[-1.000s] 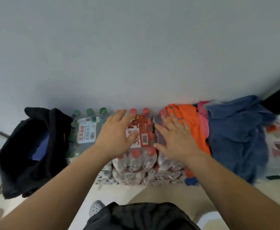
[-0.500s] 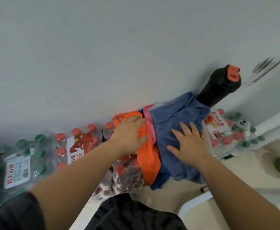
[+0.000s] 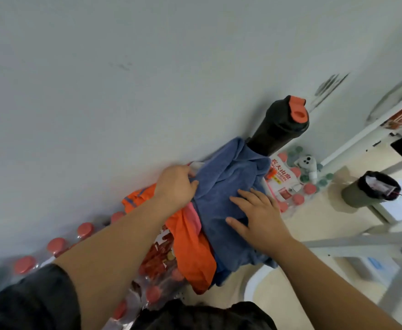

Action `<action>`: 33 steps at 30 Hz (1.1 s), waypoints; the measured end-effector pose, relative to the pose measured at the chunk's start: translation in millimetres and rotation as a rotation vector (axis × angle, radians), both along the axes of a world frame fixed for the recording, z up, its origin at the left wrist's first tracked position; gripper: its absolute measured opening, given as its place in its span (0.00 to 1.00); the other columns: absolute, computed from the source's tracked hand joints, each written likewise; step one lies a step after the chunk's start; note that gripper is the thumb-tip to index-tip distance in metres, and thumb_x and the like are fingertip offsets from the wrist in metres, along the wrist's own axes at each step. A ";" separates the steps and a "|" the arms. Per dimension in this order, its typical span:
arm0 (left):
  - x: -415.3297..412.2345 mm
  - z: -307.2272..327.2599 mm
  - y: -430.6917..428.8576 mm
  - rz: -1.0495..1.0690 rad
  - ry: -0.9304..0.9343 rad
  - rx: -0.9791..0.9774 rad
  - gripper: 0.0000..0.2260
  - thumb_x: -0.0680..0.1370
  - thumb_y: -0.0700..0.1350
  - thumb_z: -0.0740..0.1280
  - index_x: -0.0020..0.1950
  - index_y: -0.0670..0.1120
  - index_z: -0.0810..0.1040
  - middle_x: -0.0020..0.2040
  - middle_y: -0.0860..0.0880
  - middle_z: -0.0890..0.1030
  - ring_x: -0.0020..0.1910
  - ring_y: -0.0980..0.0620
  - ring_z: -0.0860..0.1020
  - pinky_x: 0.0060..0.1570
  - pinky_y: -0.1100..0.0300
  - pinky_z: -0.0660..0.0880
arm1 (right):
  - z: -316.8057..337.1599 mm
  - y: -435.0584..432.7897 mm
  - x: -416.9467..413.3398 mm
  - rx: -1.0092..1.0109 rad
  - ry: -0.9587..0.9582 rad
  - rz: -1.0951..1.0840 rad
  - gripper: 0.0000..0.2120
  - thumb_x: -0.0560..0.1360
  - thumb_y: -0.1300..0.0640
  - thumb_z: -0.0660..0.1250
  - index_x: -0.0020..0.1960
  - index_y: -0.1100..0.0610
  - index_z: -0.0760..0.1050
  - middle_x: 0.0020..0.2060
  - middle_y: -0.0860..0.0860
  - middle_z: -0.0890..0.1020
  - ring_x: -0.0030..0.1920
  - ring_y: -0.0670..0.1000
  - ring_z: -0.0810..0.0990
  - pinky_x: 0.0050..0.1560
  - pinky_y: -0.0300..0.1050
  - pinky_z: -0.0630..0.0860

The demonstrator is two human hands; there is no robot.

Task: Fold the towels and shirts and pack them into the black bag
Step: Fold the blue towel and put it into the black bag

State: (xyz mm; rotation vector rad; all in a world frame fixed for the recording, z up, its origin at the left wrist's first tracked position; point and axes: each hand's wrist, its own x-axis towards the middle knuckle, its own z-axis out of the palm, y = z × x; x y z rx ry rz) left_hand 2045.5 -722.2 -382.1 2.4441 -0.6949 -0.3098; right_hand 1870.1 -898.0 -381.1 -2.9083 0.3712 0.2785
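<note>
Both our forearms reach forward. Our left hand (image 3: pixel 175 184) curls its fingers into the blue towel (image 3: pixel 221 182); our right hand (image 3: pixel 258 217) lies flat on it, fingers spread.

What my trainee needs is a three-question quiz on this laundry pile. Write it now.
1. True or false: the right hand lies flat on the blue towel.
2. The left hand grips which? A blue towel, B orange garment, C pink cloth.
3. Fill in: the black bottle behind the blue towel has an ___ lid.
Key: 1 true; 2 A; 3 orange.
</note>
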 end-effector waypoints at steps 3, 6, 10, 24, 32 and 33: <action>-5.1 9.7 -0.6 0.021 0.020 -0.162 0.04 0.72 0.43 0.72 0.45 0.48 0.84 0.45 0.50 0.85 0.47 0.48 0.81 0.48 0.55 0.76 | 4.7 -0.3 2.8 0.026 -0.115 -0.059 0.34 0.74 0.30 0.49 0.74 0.45 0.70 0.75 0.47 0.68 0.76 0.54 0.62 0.74 0.56 0.57; -15.1 25.0 5.1 0.031 0.029 -0.315 0.03 0.71 0.41 0.71 0.40 0.49 0.79 0.38 0.54 0.81 0.39 0.56 0.78 0.40 0.59 0.74 | 14.4 -7.3 19.3 0.090 -0.261 -0.162 0.32 0.76 0.34 0.52 0.72 0.48 0.72 0.73 0.49 0.71 0.73 0.56 0.66 0.72 0.60 0.63; -31.1 47.5 21.7 0.059 0.093 -0.432 0.09 0.70 0.37 0.72 0.37 0.49 0.78 0.34 0.53 0.80 0.34 0.59 0.77 0.35 0.64 0.73 | 21.6 -20.0 49.6 0.134 -0.370 -0.217 0.29 0.77 0.39 0.55 0.73 0.51 0.71 0.70 0.50 0.74 0.70 0.58 0.69 0.71 0.62 0.66; -104.5 50.1 145.8 0.586 0.141 -0.122 0.07 0.65 0.37 0.69 0.31 0.47 0.75 0.26 0.53 0.76 0.26 0.55 0.72 0.28 0.60 0.69 | -0.2 -27.3 89.6 0.046 -0.135 -0.018 0.23 0.78 0.43 0.63 0.70 0.49 0.72 0.69 0.55 0.75 0.70 0.60 0.68 0.69 0.55 0.65; -130.1 37.8 138.0 0.487 0.133 0.227 0.19 0.72 0.51 0.73 0.62 0.52 0.76 0.52 0.53 0.79 0.48 0.51 0.77 0.47 0.58 0.73 | -2.8 -23.0 84.3 0.034 -0.177 0.096 0.09 0.73 0.45 0.70 0.41 0.50 0.81 0.39 0.54 0.84 0.50 0.60 0.79 0.56 0.51 0.73; -130.7 41.5 129.2 0.468 0.100 0.187 0.22 0.73 0.52 0.73 0.66 0.52 0.74 0.56 0.52 0.79 0.51 0.51 0.78 0.50 0.57 0.74 | -0.6 -21.0 83.1 0.085 -0.191 0.083 0.07 0.73 0.47 0.71 0.42 0.50 0.80 0.39 0.54 0.84 0.49 0.60 0.79 0.55 0.51 0.74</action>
